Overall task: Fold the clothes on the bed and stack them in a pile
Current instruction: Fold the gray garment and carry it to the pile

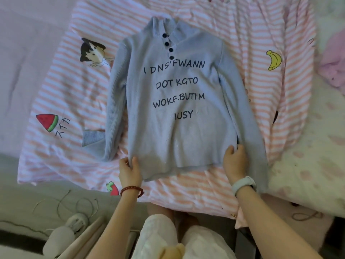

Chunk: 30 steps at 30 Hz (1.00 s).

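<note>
Both hands — left (129, 171), right (235, 161) — apparently pinch the sweater (173, 109) hem corners

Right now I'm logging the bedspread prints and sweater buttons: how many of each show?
Buttons on the sweater: 4
Bananas: 1
Watermelon slices: 1
Strawberries: 1
Cartoon heads: 1
Total: 8

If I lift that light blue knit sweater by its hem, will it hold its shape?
Probably not. The light blue knit sweater lies limp on the striped sheet, so it would likely sag between the left hand and right hand. Its long sleeves would probably dangle.
</note>
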Tool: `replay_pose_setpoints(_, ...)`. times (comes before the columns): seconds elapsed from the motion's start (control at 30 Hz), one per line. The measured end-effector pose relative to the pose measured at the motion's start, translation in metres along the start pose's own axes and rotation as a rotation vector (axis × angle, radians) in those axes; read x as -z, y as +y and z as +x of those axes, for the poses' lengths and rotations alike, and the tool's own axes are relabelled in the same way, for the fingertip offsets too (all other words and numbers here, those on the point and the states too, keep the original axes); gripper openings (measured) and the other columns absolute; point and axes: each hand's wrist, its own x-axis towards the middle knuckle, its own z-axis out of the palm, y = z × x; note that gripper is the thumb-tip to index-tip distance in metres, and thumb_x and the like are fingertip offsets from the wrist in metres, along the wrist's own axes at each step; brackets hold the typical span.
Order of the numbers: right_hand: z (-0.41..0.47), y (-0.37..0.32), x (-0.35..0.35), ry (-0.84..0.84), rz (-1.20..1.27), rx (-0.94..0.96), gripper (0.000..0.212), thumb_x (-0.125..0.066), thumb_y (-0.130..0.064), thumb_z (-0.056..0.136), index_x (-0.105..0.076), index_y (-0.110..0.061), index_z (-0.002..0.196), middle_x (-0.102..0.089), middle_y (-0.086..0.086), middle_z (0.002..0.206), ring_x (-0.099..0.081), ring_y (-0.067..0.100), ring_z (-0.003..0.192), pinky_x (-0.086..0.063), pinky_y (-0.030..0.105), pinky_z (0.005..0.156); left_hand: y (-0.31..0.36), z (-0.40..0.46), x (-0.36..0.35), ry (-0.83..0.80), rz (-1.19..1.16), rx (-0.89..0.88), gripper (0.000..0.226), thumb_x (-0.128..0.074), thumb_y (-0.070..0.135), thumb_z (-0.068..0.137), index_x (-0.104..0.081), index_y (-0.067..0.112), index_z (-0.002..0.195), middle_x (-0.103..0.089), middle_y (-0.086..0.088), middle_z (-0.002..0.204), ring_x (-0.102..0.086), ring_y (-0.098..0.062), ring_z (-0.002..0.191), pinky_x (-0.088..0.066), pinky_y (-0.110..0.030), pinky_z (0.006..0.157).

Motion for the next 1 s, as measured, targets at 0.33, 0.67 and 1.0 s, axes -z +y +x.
replay_pose_setpoints(0.33,-0.017,0.06,0.055,-0.008,0.04,0.175,0.018,-0.039,-0.011,0.098,-0.051,-0.001,0.107,-0.054,0.013,0.097,-0.049,0.025,0.082,-0.035,0.028,0.067,-0.025,-0.011,0.038,0.074,0.17,-0.199,0.025,-0.058,0.017,0.089,-0.039,0.01,0.104,-0.05,-0.009,0.093,-0.05,-0.028,0.077,-0.035,-0.034,0.066)
replay_pose_setpoints(0.67,-0.024,0.089,0.075,0.044,-0.088,0.16,0.038,-0.048,-0.015,0.094,-0.045,-0.002,0.13,-0.046,0.018,0.13,-0.042,0.032,0.12,-0.036,0.045,0.1,-0.02,-0.04,0.0,-0.048,0.824,-0.562,0.057,-0.056,0.025,0.089,-0.035,0.017,0.141,-0.02,-0.015,0.152,-0.017,-0.034,0.139,-0.019,-0.05,0.108)
replay_pose_setpoints(1.0,-0.002,0.096,0.123,-0.003,0.112,0.14,0.009,-0.045,-0.011,0.096,-0.05,-0.005,0.094,-0.049,0.008,0.088,-0.047,0.022,0.08,-0.034,0.024,0.061,0.052,-0.063,-0.092,-0.422,0.958,-0.79,0.055,-0.044,0.033,0.095,-0.023,0.021,0.144,-0.005,-0.009,0.155,-0.007,-0.028,0.142,-0.021,-0.046,0.11)
